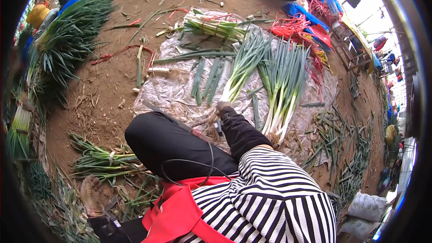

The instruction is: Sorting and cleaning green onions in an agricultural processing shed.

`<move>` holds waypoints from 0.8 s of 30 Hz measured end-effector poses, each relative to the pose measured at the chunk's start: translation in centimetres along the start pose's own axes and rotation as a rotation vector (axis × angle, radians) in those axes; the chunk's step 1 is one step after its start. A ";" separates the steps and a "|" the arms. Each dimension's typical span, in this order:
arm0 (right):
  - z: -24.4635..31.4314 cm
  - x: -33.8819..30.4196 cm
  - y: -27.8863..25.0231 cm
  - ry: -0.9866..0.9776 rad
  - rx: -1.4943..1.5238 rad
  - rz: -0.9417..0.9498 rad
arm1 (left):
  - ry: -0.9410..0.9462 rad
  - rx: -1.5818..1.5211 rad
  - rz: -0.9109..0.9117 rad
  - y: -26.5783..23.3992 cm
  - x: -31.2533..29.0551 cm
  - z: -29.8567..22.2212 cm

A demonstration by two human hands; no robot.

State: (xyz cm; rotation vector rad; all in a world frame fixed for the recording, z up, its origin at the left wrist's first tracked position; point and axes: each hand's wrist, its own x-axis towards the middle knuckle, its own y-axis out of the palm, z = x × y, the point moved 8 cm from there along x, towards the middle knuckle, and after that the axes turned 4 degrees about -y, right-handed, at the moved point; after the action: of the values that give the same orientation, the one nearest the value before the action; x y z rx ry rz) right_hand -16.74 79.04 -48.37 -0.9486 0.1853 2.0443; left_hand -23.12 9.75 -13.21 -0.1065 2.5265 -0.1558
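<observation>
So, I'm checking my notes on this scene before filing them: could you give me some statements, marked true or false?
1. The right hand has its grip closed on a leafy bunch. True.
2. The left hand is clenched around stalks. False: it is open, near a tied bundle.
3. The ground sheet is bright yellow. False: it is pale and greyish.
4. Red strips lie towards the sheet's far right. True.
5. The person's trouser leg is white. False: it is black.

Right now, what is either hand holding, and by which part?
The right hand grips green onions by their pale lower stalks; the left hand is open, holding nothing.
</observation>
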 end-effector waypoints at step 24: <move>1.2 -1.0 1.8 -0.438 -1.184 0.147 | -0.050 -0.003 -0.150 -6.0 -3.6 6.4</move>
State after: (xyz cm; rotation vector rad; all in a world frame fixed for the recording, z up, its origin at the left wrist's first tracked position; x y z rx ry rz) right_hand -18.40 77.77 -47.17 -1.0944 -1.3475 2.3941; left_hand -16.27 3.71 -15.52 -0.2971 2.4687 -0.2066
